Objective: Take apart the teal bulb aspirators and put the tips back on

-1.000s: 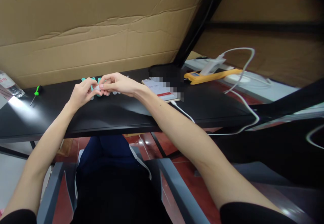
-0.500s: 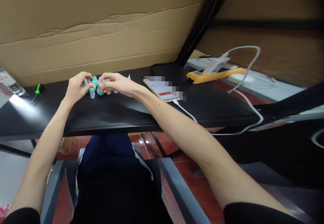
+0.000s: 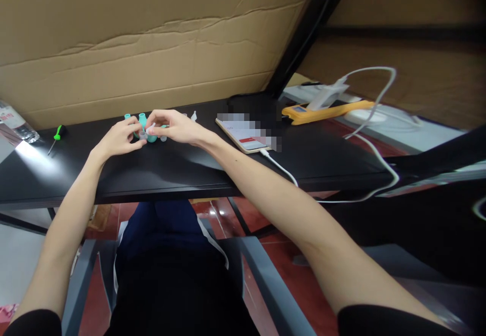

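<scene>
Several small teal bottles stand together near the back of the black table. One teal bottle (image 3: 142,118) rises between my hands, and a rounder teal bottle (image 3: 152,138) sits under my right fingers. My left hand (image 3: 120,138) curls its thumb and fingers around a small clear plastic cap (image 3: 143,135), partly hidden. Pinched in the fingertips of my right hand (image 3: 171,125) is a small white plastic piece (image 3: 151,127); its exact kind is unclear. Another clear plastic piece (image 3: 163,137) lies below the right hand, and a pointed translucent nozzle (image 3: 194,116) stands beyond it.
A phone (image 3: 245,136) with a white charging cable (image 3: 281,165) lies to the right. At left are a green-handled screwdriver (image 3: 57,134) and a water bottle (image 3: 17,122). A cardboard wall (image 3: 152,37) closes the back; a yellow power strip (image 3: 304,115) lies at far right.
My left hand has moved slightly right and lower, from a teal bottle to the clear cap. My right hand stays nearly in place, still pinching the white piece.
</scene>
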`<control>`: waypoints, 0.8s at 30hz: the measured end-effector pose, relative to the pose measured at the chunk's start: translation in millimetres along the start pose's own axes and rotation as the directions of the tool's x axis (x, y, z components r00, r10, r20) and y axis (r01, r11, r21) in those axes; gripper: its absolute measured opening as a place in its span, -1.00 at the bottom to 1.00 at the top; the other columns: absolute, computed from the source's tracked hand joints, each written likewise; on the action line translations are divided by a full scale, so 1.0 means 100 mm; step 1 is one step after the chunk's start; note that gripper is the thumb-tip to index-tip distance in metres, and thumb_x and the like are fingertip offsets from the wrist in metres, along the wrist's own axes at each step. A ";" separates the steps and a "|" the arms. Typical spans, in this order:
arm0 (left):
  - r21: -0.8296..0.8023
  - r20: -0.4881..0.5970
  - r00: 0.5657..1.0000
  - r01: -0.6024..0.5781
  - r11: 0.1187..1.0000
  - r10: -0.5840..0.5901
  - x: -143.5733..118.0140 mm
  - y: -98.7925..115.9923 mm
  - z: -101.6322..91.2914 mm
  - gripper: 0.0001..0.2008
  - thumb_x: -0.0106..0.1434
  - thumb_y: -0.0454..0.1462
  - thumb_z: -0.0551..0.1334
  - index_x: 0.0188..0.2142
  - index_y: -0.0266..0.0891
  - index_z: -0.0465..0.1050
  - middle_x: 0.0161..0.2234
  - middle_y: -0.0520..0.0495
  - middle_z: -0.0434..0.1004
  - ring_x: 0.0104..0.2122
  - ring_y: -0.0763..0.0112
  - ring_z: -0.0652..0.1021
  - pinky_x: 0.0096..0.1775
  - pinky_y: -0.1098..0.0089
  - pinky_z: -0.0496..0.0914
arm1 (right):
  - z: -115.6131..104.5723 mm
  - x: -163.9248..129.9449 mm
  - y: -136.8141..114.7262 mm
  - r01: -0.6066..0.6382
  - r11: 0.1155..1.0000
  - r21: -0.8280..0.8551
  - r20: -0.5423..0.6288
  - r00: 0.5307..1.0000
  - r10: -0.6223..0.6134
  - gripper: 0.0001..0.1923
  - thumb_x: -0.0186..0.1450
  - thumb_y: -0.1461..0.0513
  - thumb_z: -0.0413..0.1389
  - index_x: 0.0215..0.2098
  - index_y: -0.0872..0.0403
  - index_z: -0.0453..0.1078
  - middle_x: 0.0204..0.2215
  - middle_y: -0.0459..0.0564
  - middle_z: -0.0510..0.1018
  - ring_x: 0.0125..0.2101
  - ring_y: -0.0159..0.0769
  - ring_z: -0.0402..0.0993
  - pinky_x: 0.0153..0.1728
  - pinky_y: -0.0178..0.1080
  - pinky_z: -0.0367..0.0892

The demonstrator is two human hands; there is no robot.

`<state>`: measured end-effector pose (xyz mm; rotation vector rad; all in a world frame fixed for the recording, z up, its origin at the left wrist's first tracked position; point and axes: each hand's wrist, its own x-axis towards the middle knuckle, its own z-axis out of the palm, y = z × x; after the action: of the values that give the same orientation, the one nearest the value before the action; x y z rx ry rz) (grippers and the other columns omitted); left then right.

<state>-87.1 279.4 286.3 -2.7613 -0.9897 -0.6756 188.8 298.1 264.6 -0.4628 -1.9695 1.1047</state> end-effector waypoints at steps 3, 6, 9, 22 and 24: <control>-0.073 -0.145 0.986 -0.093 0.993 0.082 0.04 0.04 0.07 -0.81 0.38 -0.20 0.44 -0.29 -0.16 0.48 -0.14 -0.05 0.60 -0.42 0.46 0.46 -0.30 0.33 0.44 | 0.00 0.00 -0.01 0.044 0.998 -0.037 -0.045 0.998 -0.046 -0.78 0.43 0.14 0.57 -0.14 0.01 0.66 -0.17 0.00 0.78 -0.20 -0.21 0.70 -0.29 -0.25 0.50; -0.069 -0.232 0.967 -0.124 0.990 0.105 0.08 0.07 0.14 -0.72 0.36 -0.27 0.39 -0.36 -0.11 0.28 -0.35 0.07 0.45 -0.44 0.46 0.42 -0.30 0.37 0.40 | 0.01 0.00 -0.04 0.010 1.000 0.004 -0.076 0.997 -0.010 -0.70 0.40 0.08 0.60 -0.12 0.02 0.65 -0.23 -0.01 0.77 -0.25 -0.21 0.68 -0.28 -0.21 0.53; -0.092 -0.238 0.970 -0.079 0.993 0.055 0.09 0.06 0.18 -0.73 0.40 -0.23 0.40 -0.29 -0.08 0.29 -0.46 0.18 0.37 -0.50 0.49 0.41 -0.34 0.42 0.35 | 0.02 -0.01 -0.07 0.000 0.999 0.035 -0.107 0.994 0.004 -0.64 0.34 0.06 0.63 -0.11 0.03 0.64 -0.24 0.00 0.76 -0.26 -0.20 0.69 -0.27 -0.20 0.55; 0.067 -0.401 0.906 -0.116 0.991 0.133 0.06 0.00 0.24 -0.44 0.76 0.23 0.23 -0.09 -0.17 0.67 -0.31 -0.03 0.60 -0.37 0.37 0.54 -0.22 0.33 0.46 | 0.09 -0.04 -0.06 0.017 1.000 -0.012 -0.286 0.958 -0.019 -0.39 0.18 -0.19 0.75 -0.23 0.01 0.63 -0.23 0.05 0.81 -0.17 -0.07 0.79 -0.09 -0.10 0.72; 0.085 -0.399 0.901 -0.151 0.985 0.172 0.05 0.01 0.23 -0.46 0.78 0.19 0.21 -0.05 -0.16 0.71 -0.30 -0.04 0.59 -0.35 0.34 0.55 -0.20 0.31 0.47 | 0.10 -0.05 -0.05 0.016 0.999 -0.050 -0.300 0.953 -0.030 -0.40 0.19 -0.20 0.73 -0.27 0.00 0.63 -0.22 0.06 0.81 -0.15 -0.04 0.79 -0.04 -0.07 0.71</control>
<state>-75.0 287.8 268.1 -2.4694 -0.6690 -1.1161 183.7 286.7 263.9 -0.5953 -1.7303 0.9150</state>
